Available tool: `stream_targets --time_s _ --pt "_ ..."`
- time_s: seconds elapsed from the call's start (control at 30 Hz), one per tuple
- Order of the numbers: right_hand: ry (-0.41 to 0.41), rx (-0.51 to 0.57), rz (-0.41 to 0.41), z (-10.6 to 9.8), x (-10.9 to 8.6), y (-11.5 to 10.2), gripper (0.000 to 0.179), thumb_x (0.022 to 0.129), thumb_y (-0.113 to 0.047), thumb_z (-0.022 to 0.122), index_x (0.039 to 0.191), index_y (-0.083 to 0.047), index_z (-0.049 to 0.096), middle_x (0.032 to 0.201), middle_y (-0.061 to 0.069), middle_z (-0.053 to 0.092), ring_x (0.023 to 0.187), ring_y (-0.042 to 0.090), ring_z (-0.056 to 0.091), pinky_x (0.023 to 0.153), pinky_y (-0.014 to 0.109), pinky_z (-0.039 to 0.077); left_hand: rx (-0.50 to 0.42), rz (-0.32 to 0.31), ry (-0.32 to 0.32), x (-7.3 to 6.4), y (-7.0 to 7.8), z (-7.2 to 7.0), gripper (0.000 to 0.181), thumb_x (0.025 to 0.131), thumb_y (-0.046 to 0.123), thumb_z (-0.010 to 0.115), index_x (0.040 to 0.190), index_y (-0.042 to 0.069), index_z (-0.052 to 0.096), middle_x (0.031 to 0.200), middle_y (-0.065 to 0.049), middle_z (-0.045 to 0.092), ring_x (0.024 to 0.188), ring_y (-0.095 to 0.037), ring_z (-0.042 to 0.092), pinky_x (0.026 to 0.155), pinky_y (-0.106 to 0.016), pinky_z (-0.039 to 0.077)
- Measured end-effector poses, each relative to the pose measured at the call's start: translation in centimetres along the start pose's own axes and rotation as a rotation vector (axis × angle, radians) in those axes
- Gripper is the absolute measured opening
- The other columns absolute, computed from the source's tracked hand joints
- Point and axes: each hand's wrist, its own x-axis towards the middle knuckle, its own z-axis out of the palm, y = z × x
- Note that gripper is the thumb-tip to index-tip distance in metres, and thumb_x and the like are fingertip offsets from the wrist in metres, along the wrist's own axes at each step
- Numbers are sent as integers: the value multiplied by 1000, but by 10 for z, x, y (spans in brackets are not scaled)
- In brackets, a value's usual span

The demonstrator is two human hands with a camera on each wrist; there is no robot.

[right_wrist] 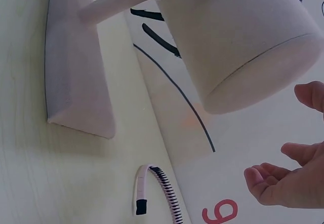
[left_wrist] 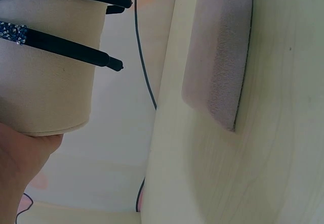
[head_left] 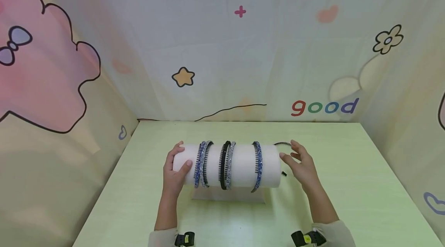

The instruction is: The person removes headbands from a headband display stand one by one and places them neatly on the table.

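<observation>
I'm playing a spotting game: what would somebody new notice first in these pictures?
Probably the big white cylinder in the middle of the head view, with glittery blue, silver and black toothed headbands around it. Next might be the person's bare hands: the left hand holds its left end, and the right hand is near its right end. The colourful printed word "good" stands out behind, towards the right.
</observation>
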Motion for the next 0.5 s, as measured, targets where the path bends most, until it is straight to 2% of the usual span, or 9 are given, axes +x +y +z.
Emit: stream_targets --time_s 0.13,0.27,0.4,0.5 --pt "11 28 -27 1 -2 -5 68 89 -36 61 144 -10 31 144 15 33 125 32 34 76 45 45 -3 -1 2 0 1 0 36 85 -2 59 119 0 46 143 -12 36 114 -29 45 78 -29 48" --pt "31 58 -35 2 -4 -10 63 89 -35 61 141 -10 37 141 11 38 123 28 38 64 34 42 1 -4 5 0 1 0 37 85 -2 60 119 0 47 144 -11 36 115 -29 45 79 -29 48" --pt "39 81 -52 3 -7 -14 60 89 -33 61 140 -10 40 140 10 40 123 27 39 70 32 43 11 -10 4 0 1 0 37 85 -2 60 119 1 47 143 -11 36 115 -29 44 79 -30 48" --pt "22 110 -109 4 -8 -18 57 91 -28 60 139 -8 40 139 10 41 123 27 39 82 28 42 12 -7 6 0 1 0 36 85 -1 60 119 1 47 143 -11 36 114 -30 45 78 -30 48"
